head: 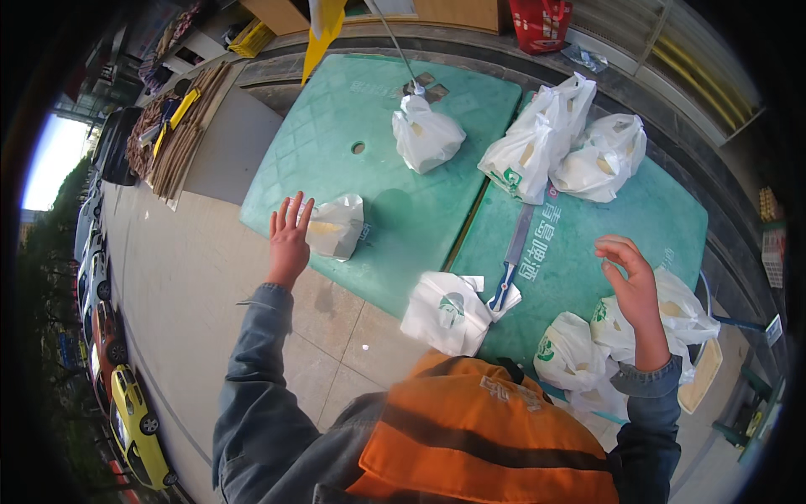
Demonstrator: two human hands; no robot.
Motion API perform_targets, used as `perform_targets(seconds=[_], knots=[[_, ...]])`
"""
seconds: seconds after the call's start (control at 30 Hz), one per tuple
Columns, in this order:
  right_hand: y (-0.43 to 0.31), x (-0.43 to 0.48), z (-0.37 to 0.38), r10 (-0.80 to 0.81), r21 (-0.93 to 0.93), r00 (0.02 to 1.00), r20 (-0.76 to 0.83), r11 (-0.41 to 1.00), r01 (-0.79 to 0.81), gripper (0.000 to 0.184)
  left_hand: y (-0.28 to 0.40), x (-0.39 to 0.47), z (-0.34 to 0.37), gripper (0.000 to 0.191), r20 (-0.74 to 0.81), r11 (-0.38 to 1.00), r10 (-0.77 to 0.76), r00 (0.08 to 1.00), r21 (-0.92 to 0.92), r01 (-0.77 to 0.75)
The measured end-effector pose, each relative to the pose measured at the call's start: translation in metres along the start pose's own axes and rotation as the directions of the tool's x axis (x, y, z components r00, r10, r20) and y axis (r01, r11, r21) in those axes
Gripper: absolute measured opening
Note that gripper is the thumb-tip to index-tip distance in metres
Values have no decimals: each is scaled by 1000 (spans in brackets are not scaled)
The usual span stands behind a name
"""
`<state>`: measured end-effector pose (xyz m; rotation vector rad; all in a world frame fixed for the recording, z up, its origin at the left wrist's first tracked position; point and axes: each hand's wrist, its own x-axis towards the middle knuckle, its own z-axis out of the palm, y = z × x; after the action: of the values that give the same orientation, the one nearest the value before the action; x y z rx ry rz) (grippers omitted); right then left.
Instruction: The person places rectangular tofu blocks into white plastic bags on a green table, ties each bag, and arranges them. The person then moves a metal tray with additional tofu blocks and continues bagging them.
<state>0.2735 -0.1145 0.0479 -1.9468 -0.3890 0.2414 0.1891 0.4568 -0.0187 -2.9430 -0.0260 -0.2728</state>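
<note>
My left hand (290, 242), palm down with fingers spread, is beside a filled white plastic bag (339, 228) at the left edge of the green table (403, 217); whether they touch I cannot tell. My right hand (630, 283) is raised with bent fingers and holds nothing, over the table's right part near several filled white bags (570, 349). A long knife (511, 258) with a blue handle lies between my hands, its handle end on white paper beside a flat stack of white bags (448, 312). Farther back stand a tied white bag (428, 135) and more filled bags (535, 148).
A thin pole or cord rises behind the tied bag, near a hanging yellow cloth (322, 38). A red bag (540, 25) stands beyond the table. A grey board with rolled brown material (189, 138) is at left; parked cars (135, 422) line the far left.
</note>
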Motion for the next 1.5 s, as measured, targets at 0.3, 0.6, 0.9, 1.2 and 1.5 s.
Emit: perform_targets(seconds=[0.3,0.6,0.9,1.2,1.5], knots=[[-16,-59,-10,244,76,944,-221,970,-232,24,-30,27,49,24,133,815,-21,991,-572,94],[20,-127,-16,332,312,889,-316,921,-233,24,152,86,-80,13,219,98,241,946,-975,201],[33,-197,-53,369,338,854,-366,908,-247,24,434,77,-23,18,170,154,473,864,-982,109],[66,-170,-117,393,428,888,-237,863,-268,25,537,5,-38,34,68,183,786,615,-975,-126],[132,116,-81,162,-328,899,-407,893,-309,96,508,-3,-66,51,-66,184,797,601,-920,-346]])
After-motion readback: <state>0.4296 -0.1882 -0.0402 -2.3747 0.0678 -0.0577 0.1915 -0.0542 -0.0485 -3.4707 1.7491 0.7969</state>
